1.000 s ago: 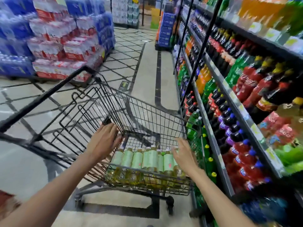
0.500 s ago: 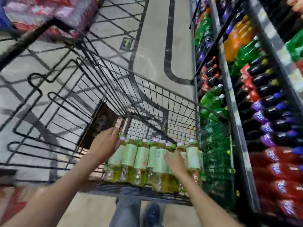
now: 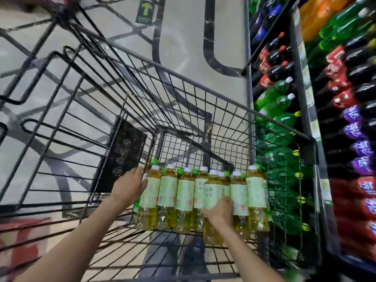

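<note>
i'm lining up the tea bottles [image 3: 185,192] at the near end of the cart [image 3: 203,82] – my left hand [image 3: 130,186] presses open against the end bottle [image 3: 150,190], my right hand [image 3: 220,208] curls round a middle bottle [image 3: 211,192] that sits out of line. next, i'd say – ease it snug into the row.
</note>
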A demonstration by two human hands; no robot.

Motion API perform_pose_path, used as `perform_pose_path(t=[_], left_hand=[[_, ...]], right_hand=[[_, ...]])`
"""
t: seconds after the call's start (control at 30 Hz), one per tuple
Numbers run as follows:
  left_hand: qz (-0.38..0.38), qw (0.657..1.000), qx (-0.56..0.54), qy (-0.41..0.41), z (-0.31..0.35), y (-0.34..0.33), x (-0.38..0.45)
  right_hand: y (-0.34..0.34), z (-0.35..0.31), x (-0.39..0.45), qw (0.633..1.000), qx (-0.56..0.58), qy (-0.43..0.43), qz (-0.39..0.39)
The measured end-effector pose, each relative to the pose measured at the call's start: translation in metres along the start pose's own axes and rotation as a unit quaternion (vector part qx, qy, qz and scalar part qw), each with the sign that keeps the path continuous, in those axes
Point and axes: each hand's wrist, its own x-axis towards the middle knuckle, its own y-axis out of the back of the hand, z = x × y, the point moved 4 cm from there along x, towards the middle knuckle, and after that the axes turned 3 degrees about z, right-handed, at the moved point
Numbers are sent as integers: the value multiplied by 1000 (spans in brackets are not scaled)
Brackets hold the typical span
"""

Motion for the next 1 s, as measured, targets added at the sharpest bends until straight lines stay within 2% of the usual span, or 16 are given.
perform_pose_path(t=[0.1, 0.23, 0.37, 0.43, 0.53, 0.73, 0.87, 1.0], left_hand=[[-69, 993, -58, 71, -11, -29, 7], [-154, 961, -146, 177, -25, -71, 12], [-206, 931, -249, 170, -33, -115, 13], [-198, 915, -300, 182, -38, -135, 18], [-175, 921, -297, 181, -27, -121, 17], [-155, 890, -334, 268, -26, -117, 13], [-129, 891, -337, 274, -26, -114, 7], [-130, 863, -396, 285, -27, -117, 0]], right_hand=[[1, 3, 2, 997, 63, -14, -31], [15, -14, -8, 977, 194, -11, -92], [18, -41, -11, 952, 277, 16, -130], [16, -51, -12, 947, 287, 24, -142], [11, -60, -9, 937, 308, 22, -161], [-7, -58, -10, 908, 373, -12, -190], [-19, -54, -10, 904, 380, -32, -192], [-26, -53, -11, 902, 379, -36, -203]])
